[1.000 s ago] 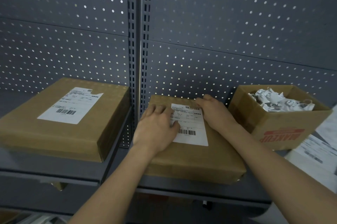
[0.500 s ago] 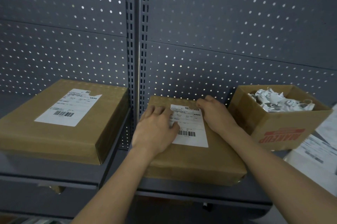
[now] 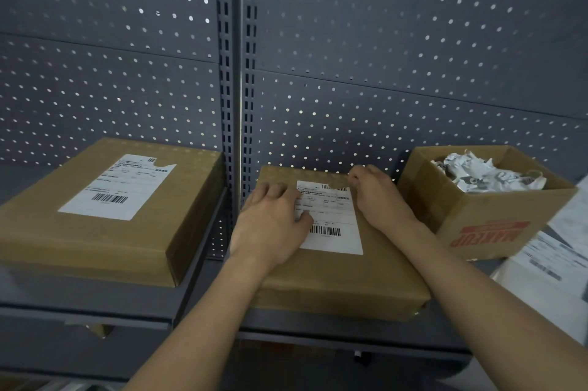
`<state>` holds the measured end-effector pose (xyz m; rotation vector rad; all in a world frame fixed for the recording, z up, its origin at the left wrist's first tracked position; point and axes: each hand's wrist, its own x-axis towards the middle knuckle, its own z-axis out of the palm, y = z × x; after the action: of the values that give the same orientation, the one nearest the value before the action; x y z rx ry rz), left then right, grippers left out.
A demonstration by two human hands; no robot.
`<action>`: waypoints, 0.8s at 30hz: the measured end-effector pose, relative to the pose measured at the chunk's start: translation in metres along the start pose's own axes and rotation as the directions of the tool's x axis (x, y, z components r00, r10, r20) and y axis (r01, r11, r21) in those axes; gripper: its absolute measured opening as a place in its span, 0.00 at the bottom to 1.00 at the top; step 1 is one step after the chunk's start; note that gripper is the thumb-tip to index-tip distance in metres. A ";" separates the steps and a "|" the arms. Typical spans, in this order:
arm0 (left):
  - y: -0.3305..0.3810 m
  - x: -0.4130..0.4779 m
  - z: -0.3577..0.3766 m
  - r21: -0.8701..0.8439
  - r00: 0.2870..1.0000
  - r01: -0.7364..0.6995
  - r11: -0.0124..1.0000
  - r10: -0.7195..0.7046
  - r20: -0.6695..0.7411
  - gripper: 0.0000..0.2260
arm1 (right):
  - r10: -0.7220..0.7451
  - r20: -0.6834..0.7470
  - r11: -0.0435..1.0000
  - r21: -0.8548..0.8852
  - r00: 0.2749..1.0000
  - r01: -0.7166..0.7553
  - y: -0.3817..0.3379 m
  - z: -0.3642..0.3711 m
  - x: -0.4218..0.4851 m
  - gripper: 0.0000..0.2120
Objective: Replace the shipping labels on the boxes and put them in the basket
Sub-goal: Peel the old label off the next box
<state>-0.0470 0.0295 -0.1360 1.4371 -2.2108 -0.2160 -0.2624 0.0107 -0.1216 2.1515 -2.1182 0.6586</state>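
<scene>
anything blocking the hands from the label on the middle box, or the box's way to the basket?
Nothing visible. The left hand lies flat on the middle box, covering the left edge of the label; the right hand curls its fingers at the label's top right corner. No basket is in view, so that path cannot be judged.

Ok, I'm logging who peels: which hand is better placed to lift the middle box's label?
Likely the right hand: its fingertips sit at the label's far right corner. The left hand lies flat over the label's left edge, pinning it.
</scene>
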 end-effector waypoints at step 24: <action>0.001 0.001 -0.002 -0.001 1.000 0.002 1.000 -0.002 0.013 0.19 | -0.176 0.241 0.945 -0.229 0.955 0.232 0.000 -0.003 0.017 0.05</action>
<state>-0.0474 0.0295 -0.1339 1.4414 -2.2198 -0.2278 -0.2638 -0.0045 -0.1136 2.3384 -1.9032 0.1272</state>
